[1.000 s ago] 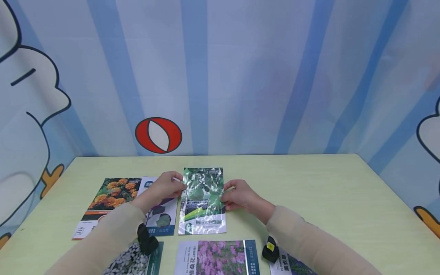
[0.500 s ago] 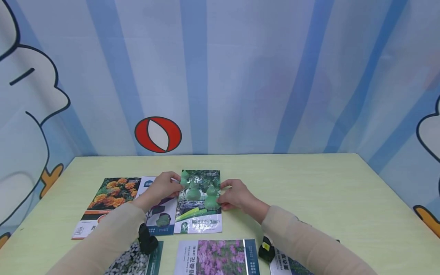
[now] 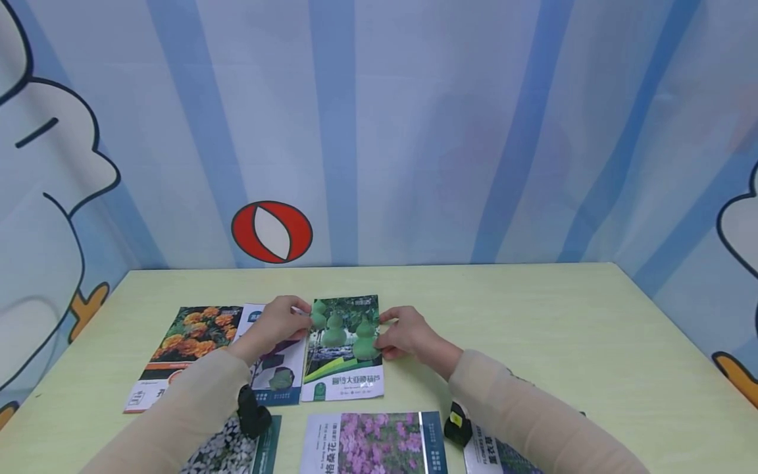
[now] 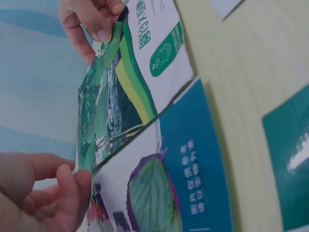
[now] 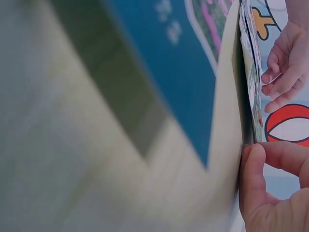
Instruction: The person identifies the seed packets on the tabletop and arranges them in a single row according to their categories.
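Two hands [image 3: 278, 327] [image 3: 410, 334] flanking one gourd packet [image 3: 343, 349]; five other packets [image 3: 201, 334] [image 3: 281, 383] [image 3: 226, 449] [image 3: 374, 444] [image 3: 491, 454] nearby.

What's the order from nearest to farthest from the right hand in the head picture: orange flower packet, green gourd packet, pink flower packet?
1. Green gourd packet: nearest, with the right hand at its right edge.
2. Pink flower packet: next, in the row closer to the person.
3. Orange flower packet: farthest, over on the left.
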Motion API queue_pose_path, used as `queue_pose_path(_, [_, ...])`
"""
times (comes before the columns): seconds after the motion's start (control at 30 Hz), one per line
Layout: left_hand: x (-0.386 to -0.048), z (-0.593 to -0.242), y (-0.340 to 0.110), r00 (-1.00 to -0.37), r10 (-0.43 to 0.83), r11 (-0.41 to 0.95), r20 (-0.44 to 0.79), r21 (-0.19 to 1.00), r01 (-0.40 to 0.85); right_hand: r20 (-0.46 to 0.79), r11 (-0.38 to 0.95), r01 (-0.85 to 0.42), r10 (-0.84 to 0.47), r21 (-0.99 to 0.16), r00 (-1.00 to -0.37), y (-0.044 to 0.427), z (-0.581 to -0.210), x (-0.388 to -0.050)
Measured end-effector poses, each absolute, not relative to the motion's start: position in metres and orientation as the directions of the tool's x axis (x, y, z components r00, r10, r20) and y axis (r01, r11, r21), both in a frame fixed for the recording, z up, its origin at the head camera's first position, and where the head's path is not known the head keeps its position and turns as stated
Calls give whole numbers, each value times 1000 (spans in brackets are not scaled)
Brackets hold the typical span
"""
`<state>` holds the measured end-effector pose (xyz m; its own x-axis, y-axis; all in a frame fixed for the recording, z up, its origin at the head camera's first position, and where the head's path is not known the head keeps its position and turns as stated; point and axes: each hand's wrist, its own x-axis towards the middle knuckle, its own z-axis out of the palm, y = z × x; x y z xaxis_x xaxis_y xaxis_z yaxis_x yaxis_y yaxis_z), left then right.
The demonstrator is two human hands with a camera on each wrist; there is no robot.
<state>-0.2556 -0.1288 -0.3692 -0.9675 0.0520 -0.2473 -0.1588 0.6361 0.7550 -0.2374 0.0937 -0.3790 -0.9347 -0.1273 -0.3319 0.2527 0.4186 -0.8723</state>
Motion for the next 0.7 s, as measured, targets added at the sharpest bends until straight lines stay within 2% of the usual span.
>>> queue_pose_path(0.23, [-255, -363, -136, -970, 62, 638, -234, 757, -142, -340, 416, 265, -117, -870, -933, 94, -380, -238])
queue_pose_path(0.7, [-242, -334, -182, -970, 78, 679, -229, 725, -116, -341, 453, 257, -114, -854, -933, 99, -375, -235])
